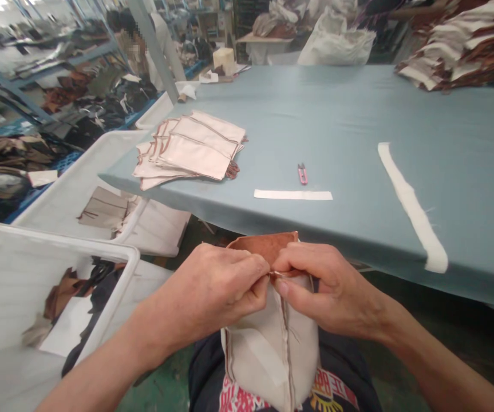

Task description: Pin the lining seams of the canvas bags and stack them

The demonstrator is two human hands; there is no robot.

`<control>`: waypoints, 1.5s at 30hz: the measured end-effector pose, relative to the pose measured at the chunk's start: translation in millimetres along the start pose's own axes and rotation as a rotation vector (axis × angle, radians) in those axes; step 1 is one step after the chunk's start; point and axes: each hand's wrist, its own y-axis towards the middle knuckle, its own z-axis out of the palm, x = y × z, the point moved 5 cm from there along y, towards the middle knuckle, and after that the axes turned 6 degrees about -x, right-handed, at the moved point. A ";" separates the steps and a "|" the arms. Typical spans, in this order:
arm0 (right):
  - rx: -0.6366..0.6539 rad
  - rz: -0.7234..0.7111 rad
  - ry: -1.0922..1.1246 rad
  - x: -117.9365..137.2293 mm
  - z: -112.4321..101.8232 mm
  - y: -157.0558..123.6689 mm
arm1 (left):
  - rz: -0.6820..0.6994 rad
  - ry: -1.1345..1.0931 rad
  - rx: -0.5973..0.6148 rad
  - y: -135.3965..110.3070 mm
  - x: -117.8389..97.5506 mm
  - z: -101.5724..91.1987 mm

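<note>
Between my hands is a sewn piece shaped like a pouch [257,335], pale cream outside and rusty brown inside, with a seam running down its front. My left hand [229,280] pinches its upper edge near the middle. Just beside it, my right hand [319,280] grips the same edge between thumb and bent fingers, the fingertips of both hands almost meeting. The lower part of the pouch hangs over my lap. Beyond the hands, pink thread snips [302,174] and a short white strip [293,195] lie on the blue-green table [336,126].
A stack of similar cream pieces [199,146] lies at the table's left. A longer white strip [412,206] reaches the front edge at right. Brown and cream pieces [465,48] are piled at the back right. White bins [137,257] with scraps stand left; a person [161,46] is behind.
</note>
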 end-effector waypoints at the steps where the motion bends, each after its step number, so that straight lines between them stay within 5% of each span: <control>1: -0.006 0.011 -0.003 -1.3 1.2 -0.2 | -0.008 -0.005 -0.011 0.4 1.3 0.7; 5: 0.006 0.070 0.030 -6.1 5.6 -0.8 | -0.143 -0.194 -0.057 1.9 12.7 3.0; 10: 0.032 0.094 0.077 -6.8 7.5 -0.8 | -0.318 -0.475 0.071 -0.5 24.2 8.4; 26: 0.049 0.136 0.042 -4.7 6.6 -1.6 | -0.075 -0.209 0.032 -3.8 11.0 1.0; 35: 0.021 0.102 0.010 -0.9 5.4 -2.3 | -0.055 -0.186 0.051 -0.2 5.8 -1.4; 45: 0.014 0.049 -0.021 -4.3 9.3 -1.5 | -0.056 -0.077 -0.141 -6.4 7.9 5.3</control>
